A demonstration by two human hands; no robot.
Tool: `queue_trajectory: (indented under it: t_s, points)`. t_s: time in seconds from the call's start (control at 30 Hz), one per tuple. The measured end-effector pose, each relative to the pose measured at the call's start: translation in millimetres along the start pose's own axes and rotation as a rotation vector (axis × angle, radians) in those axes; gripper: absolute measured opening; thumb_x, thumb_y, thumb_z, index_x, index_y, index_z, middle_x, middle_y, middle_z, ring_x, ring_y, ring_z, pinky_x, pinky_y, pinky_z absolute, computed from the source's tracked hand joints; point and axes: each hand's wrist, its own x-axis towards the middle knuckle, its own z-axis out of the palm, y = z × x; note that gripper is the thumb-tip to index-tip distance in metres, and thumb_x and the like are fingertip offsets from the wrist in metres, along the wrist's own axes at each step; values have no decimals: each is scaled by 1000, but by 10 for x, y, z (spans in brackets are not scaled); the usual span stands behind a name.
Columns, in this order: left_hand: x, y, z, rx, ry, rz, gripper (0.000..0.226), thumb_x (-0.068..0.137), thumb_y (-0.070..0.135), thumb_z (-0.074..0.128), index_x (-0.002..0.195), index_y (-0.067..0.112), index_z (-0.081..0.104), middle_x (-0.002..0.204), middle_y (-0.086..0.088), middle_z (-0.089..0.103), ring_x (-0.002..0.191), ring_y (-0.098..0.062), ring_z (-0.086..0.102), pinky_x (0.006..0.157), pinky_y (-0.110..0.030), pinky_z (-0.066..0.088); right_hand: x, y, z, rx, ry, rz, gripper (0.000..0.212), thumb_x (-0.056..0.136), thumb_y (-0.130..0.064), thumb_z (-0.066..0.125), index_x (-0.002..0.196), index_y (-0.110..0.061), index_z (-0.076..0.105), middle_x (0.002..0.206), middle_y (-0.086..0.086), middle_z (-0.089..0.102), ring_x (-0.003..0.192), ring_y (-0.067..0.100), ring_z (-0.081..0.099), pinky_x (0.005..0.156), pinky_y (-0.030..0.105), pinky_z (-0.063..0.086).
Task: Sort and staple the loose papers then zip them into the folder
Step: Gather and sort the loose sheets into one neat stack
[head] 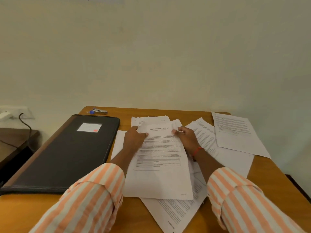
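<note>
Pinching with left hand [134, 139] and right hand [186, 138] the top corners of a printed sheet [161, 174], held over loose papers [235, 133] spread across table [20, 211] middle and right edge. Black folder [67, 153] closed, flat along left edge; stapler [99, 112] at far left corner, just beyond folder.

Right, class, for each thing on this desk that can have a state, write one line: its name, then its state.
folder: closed, lying flat.
stapler: lying untouched beyond the folder.
top sheet: held near its far corners by both hands.
left hand: grips the top sheet.
right hand: pinches the top sheet.
loose papers: scattered and overlapping.
</note>
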Motion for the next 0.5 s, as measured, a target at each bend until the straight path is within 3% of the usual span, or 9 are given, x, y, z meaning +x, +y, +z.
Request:
queue_trajectory:
  t_s: [0.07,0.1,0.17,0.27,0.33,0.4,0.5]
  points:
    - [18,-19,1,-96,12,21,46,94,35,72,134,16,59,131,-5,66,112,-30,66,94,-42,57,19,-8,-98,-68,152,-57,29,98,-34,60,76,-14,65,71,-5,67,65,11,64,59,22,50]
    - [18,-19,-1,-156,5,38,36,95,33,70,127,18,62,124,-4,69,106,-29,69,91,-44,59,64,20,-200,-169,257,-77,27,97,-33,58,76,-17,65,73,-5,68,68,14,65,60,23,50]
    - [24,-22,-7,-270,-24,55,21,97,30,67,116,20,64,112,-1,73,95,-26,73,85,-47,62,167,94,-471,-586,446,-78,14,94,-25,55,90,-21,68,88,1,70,85,23,67,71,31,53]
    - [29,-50,-24,-330,-52,59,36,97,33,68,128,16,63,111,-1,74,92,-25,75,83,-50,63,251,267,-871,-1184,551,78,28,89,-26,57,115,-18,62,109,10,63,103,30,58,88,39,45]
    - [43,-68,-20,-351,-57,56,41,96,34,69,131,15,61,112,-2,74,93,-25,75,81,-49,64,245,360,-1023,-1247,536,213,33,88,-31,57,117,-16,58,114,13,60,107,31,55,91,41,42]
    - [80,-86,-3,-357,-70,54,40,96,34,69,130,14,61,113,-3,75,92,-24,76,80,-48,64,231,413,-1062,-1157,525,313,33,91,-30,53,119,-13,56,117,16,60,110,33,55,93,41,43]
    - [130,-117,33,-368,-92,30,43,95,36,70,131,16,60,115,-3,74,92,-25,76,79,-49,64,202,407,-967,-1171,478,223,28,94,-23,49,119,-12,52,114,14,64,108,32,57,90,39,45]
